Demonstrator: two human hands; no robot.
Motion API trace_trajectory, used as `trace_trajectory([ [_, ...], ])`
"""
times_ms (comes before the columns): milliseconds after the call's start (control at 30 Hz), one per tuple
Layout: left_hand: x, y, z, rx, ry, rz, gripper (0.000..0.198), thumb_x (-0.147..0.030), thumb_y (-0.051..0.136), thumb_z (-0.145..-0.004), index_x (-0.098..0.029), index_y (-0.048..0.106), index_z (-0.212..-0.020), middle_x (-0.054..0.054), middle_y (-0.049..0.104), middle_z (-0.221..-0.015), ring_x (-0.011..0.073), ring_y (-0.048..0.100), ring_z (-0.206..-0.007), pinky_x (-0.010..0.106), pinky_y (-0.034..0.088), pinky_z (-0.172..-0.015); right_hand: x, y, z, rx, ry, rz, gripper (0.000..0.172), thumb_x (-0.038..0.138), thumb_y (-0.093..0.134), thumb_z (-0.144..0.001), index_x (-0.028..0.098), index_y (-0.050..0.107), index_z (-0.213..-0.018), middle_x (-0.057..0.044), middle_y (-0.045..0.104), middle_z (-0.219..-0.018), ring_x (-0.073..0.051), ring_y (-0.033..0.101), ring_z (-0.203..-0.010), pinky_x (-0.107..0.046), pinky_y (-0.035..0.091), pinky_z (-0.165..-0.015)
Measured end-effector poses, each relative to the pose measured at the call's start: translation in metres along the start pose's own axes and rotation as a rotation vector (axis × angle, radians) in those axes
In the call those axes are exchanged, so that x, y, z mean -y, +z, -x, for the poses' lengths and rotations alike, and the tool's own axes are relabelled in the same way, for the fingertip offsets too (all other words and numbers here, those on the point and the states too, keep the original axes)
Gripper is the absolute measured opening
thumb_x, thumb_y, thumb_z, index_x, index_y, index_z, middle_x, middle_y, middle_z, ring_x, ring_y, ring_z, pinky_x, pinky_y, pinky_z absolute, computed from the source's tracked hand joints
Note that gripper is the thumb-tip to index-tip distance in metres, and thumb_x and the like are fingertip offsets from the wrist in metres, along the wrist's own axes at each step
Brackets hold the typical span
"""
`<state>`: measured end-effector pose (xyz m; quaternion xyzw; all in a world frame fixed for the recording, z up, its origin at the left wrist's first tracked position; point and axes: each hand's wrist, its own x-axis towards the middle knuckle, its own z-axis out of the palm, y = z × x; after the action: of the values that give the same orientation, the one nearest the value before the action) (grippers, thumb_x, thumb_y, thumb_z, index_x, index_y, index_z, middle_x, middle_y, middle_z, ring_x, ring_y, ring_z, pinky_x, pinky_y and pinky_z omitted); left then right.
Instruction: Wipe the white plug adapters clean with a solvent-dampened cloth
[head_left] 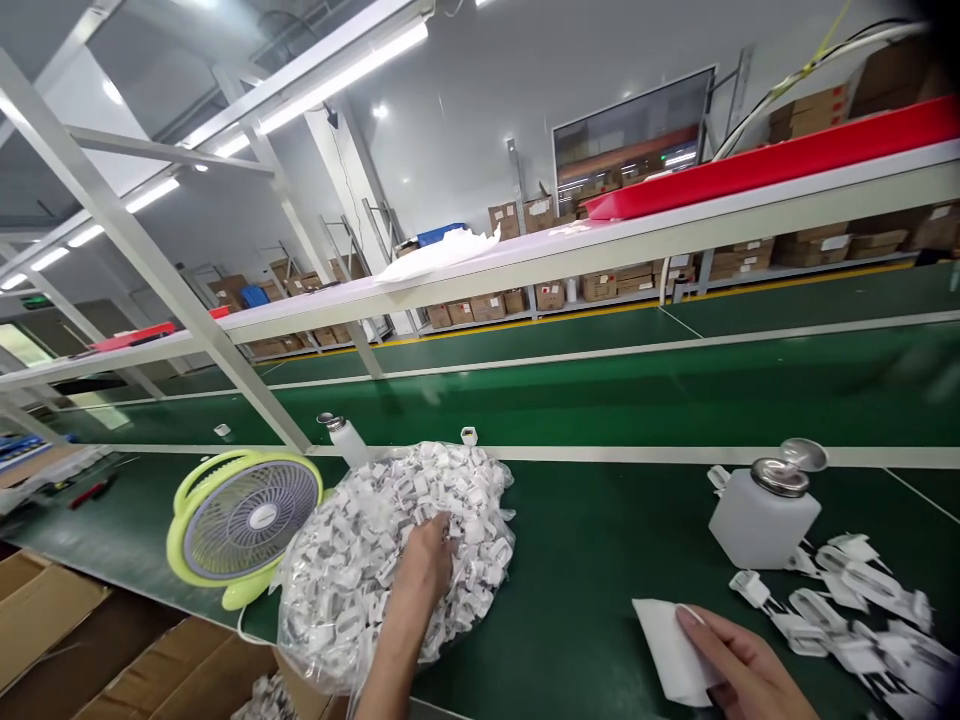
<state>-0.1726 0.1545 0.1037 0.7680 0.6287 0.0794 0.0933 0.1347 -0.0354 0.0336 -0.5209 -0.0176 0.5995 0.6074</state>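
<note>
My left hand (424, 562) reaches into a clear plastic bag (390, 560) heaped with several small white plastic parts; its fingers are buried among them, so what they grip is hidden. My right hand (739, 665) lies on the green work surface at the lower right, fingers pressed on a white cloth (671, 655). Just right of that hand is a spread of loose white parts (855, 615). A white squat dispenser bottle (765, 510) with a metal pump top stands behind them.
A yellow-green desk fan (244, 520) stands left of the bag. A second small dispenser bottle (345, 435) is behind the bag. Open cardboard boxes (67, 640) sit at the lower left. A white shelf (525, 260) with a red tray (765, 165) runs overhead.
</note>
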Motion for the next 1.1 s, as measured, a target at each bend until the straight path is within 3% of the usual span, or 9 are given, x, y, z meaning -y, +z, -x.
trace_trajectory([
  [167, -0.001, -0.011, -0.005, -0.016, -0.02, 0.013, 0.03, -0.008, 0.059, -0.091, -0.013, 0.063, -0.121, 0.014, 0.075, -0.118, 0.0257, 0.069, -0.116, 0.038, 0.051, -0.101, -0.001, 0.006, 0.009, -0.02, -0.075, -0.047, 0.05, 0.047, 0.1, -0.048, 0.02, 0.08, -0.086, -0.001, 0.079, -0.089, -0.017, 0.068, -0.079, -0.02, 0.058, -0.066],
  [333, -0.003, -0.036, 0.018, -0.019, -0.011, 0.066, 0.031, -0.024, 0.048, -0.095, -0.015, 0.058, -0.122, 0.019, 0.077, -0.116, 0.0325, 0.074, -0.106, 0.04, 0.056, -0.088, 0.031, -0.019, 0.031, -0.145, -0.084, -0.18, 0.054, 0.043, 0.099, -0.048, 0.019, 0.079, -0.091, -0.008, 0.079, -0.107, -0.027, 0.073, -0.099, -0.029, 0.064, -0.076],
  [400, -0.013, -0.031, 0.033, -0.048, -0.044, 0.213, 0.033, -0.041, 0.054, -0.094, -0.022, 0.06, -0.119, 0.013, 0.078, -0.114, 0.0319, 0.076, -0.102, 0.037, 0.058, -0.079, 0.057, -0.036, 0.041, -0.222, -0.294, -0.086, 0.055, 0.05, 0.093, -0.055, 0.018, 0.077, -0.098, -0.011, 0.077, -0.113, -0.031, 0.073, -0.106, -0.033, 0.065, -0.08],
  [467, -0.036, -0.01, 0.048, -0.056, 0.03, 0.374, 0.034, -0.05, 0.06, -0.09, -0.027, 0.063, -0.115, 0.007, 0.079, -0.106, 0.0293, 0.077, -0.093, 0.034, 0.058, -0.074, 0.085, -0.049, 0.048, -0.434, -0.679, 0.191, 0.056, 0.059, 0.077, -0.075, 0.015, 0.074, -0.11, -0.014, 0.077, -0.109, -0.033, 0.074, -0.101, -0.038, 0.065, -0.077],
  [533, -0.07, 0.024, 0.061, -0.072, 0.179, 0.557, 0.029, -0.042, 0.061, -0.09, -0.026, 0.066, -0.114, 0.006, 0.08, -0.102, 0.026, 0.077, -0.084, 0.033, 0.058, -0.078, 0.113, -0.055, 0.047, -0.71, -1.033, 0.491, 0.058, 0.059, 0.058, -0.091, 0.011, 0.067, -0.124, -0.017, 0.075, -0.105, -0.033, 0.072, -0.095, -0.042, 0.062, -0.076],
  [600, -0.106, 0.061, 0.07, -0.007, 0.372, 0.666, 0.027, -0.024, 0.06, -0.084, -0.025, 0.07, -0.11, 0.008, 0.079, -0.107, 0.0268, 0.075, -0.096, 0.031, 0.057, -0.081, 0.136, -0.053, 0.04, -0.807, -1.232, 0.713, 0.052, 0.052, 0.053, -0.097, 0.014, 0.066, -0.13, -0.016, 0.071, -0.113, -0.033, 0.068, -0.104, -0.043, 0.056, -0.088],
  [667, -0.135, 0.089, 0.074, 0.134, 0.427, 0.673, 0.034, -0.012, 0.06, -0.078, -0.026, 0.072, -0.107, 0.008, 0.077, -0.103, 0.0262, 0.074, -0.094, 0.029, 0.056, -0.077, 0.152, -0.047, 0.031, -0.643, -1.318, 0.979, 0.039, 0.044, 0.054, -0.097, 0.023, 0.072, -0.124, -0.01, 0.07, -0.118, -0.028, 0.066, -0.108, -0.038, 0.052, -0.093],
  [767, -0.154, 0.109, 0.073, 0.253, 0.477, 0.636, 0.041, -0.003, 0.059, -0.073, -0.024, 0.073, -0.106, 0.009, 0.074, -0.1, 0.0264, 0.07, -0.092, 0.028, 0.054, -0.078, 0.164, -0.039, 0.019, -0.373, -1.322, 1.343, 0.036, 0.034, 0.047, -0.099, 0.03, 0.074, -0.121, -0.005, 0.07, -0.114, -0.02, 0.066, -0.091, -0.031, 0.05, -0.075],
  [1100, -0.139, 0.124, 0.071, 0.314, 0.517, 0.75, 0.057, -0.005, 0.063, -0.072, -0.025, 0.071, -0.125, 0.01, 0.074, -0.119, 0.0307, 0.066, -0.107, 0.038, 0.055, -0.09, 0.174, -0.036, 0.015, -0.303, -1.259, 1.621, 0.038, 0.027, 0.035, -0.105, 0.023, 0.069, -0.121, -0.009, 0.066, -0.117, -0.019, 0.069, -0.092, -0.031, 0.052, -0.077],
])
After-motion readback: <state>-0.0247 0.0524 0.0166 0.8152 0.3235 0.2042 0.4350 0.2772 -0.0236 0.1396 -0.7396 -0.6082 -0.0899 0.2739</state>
